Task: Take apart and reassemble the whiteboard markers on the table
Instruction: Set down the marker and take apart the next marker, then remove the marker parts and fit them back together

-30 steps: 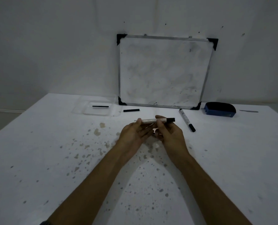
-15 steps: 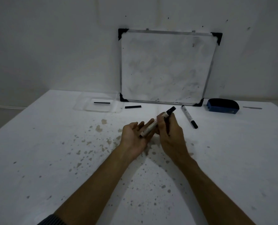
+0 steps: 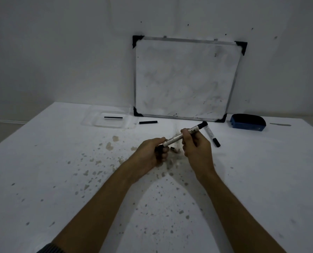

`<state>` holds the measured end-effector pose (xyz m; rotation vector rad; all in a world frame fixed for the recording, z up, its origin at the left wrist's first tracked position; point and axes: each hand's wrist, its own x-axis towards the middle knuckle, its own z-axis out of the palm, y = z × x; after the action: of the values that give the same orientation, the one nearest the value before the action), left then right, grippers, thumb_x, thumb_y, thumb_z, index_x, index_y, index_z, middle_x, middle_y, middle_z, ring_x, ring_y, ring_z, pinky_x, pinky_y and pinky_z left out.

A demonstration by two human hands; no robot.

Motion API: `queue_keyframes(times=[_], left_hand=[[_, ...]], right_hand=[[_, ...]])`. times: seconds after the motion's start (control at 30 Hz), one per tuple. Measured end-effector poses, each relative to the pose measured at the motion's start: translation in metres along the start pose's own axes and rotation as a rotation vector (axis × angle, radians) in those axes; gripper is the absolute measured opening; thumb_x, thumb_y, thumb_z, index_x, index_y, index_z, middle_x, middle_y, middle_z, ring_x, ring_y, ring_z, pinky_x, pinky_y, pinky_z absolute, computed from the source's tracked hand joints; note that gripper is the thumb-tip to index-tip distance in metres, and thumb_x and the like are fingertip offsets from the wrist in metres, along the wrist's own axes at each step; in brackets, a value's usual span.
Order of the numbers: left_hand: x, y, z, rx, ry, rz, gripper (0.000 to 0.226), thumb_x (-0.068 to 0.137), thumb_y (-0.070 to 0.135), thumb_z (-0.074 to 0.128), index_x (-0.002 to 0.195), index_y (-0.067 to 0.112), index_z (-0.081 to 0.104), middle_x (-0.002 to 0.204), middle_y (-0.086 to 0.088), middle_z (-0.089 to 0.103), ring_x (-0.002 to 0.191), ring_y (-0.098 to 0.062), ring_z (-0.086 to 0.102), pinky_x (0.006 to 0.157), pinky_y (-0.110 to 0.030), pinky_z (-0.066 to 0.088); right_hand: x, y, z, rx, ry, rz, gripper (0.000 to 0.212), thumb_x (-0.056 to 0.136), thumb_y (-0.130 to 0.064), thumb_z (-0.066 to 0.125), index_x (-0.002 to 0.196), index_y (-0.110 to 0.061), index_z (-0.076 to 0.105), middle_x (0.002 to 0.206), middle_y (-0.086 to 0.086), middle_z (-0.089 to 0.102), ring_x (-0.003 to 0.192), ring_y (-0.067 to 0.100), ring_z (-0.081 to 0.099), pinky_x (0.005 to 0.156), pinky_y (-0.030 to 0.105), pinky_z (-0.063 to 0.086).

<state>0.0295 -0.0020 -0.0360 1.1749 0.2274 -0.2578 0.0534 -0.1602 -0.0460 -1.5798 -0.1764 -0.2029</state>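
I hold a white-barrelled whiteboard marker (image 3: pixel 177 137) with a black end, slanted up to the right above the table. My left hand (image 3: pixel 153 154) grips its lower black end, and my right hand (image 3: pixel 195 143) is closed round the barrel's middle. A second marker (image 3: pixel 212 136) with a black cap lies on the table just right of my right hand. A short black marker part (image 3: pixel 148 122) lies near the whiteboard's lower left corner. A thin black rod (image 3: pixel 113 117) rests in a clear plastic tray (image 3: pixel 97 123).
A framed whiteboard (image 3: pixel 186 79) leans on the wall at the table's back. A blue eraser (image 3: pixel 247 122) sits at its right, with a thin grey strip (image 3: pixel 280 125) beyond. The white table (image 3: pixel 60 179) is speckled with stains.
The marker went from level to slanted. My left hand opened, then closed on the marker's lower end. My right hand slid to the barrel's middle.
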Motion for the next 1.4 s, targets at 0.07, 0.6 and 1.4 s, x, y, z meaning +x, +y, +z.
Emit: queue_keyframes(times=[0.07, 0.6, 1.4], left_hand=[[0.0, 0.004, -0.007, 0.098, -0.011, 0.036, 0.019, 0.106, 0.019, 0.047, 0.097, 0.008, 0.06, 0.067, -0.003, 0.051, 0.057, -0.016, 0.046, 0.059, -0.03, 0.037], [0.011, 0.009, -0.049, 0.49, 0.32, 0.363, 0.017, 0.102, 0.023, 0.06, 0.106, 0.021, 0.076, 0.088, -0.004, 0.072, 0.077, -0.015, 0.064, 0.074, -0.025, 0.054], [-0.029, 0.048, -0.11, 0.77, 0.714, 0.645, 0.014, 0.093, 0.019, 0.071, 0.107, 0.017, 0.074, 0.097, 0.003, 0.072, 0.083, -0.004, 0.067, 0.073, -0.01, 0.052]], right_hand=[[0.004, -0.002, -0.006, 0.116, 0.025, 0.067, 0.03, 0.099, -0.036, 0.063, 0.098, -0.007, 0.069, 0.069, -0.004, 0.059, 0.057, 0.009, 0.046, 0.053, 0.025, 0.04], [0.008, 0.0, -0.033, -0.319, 0.02, -0.015, 0.019, 0.082, -0.027, 0.084, 0.094, -0.019, 0.071, 0.076, -0.004, 0.076, 0.061, 0.002, 0.068, 0.054, 0.011, 0.05], [0.0, 0.007, 0.089, -0.928, -0.621, -0.222, 0.071, 0.095, -0.059, 0.055, 0.153, -0.021, 0.039, 0.161, 0.005, 0.036, 0.147, 0.025, 0.035, 0.12, 0.041, 0.027]])
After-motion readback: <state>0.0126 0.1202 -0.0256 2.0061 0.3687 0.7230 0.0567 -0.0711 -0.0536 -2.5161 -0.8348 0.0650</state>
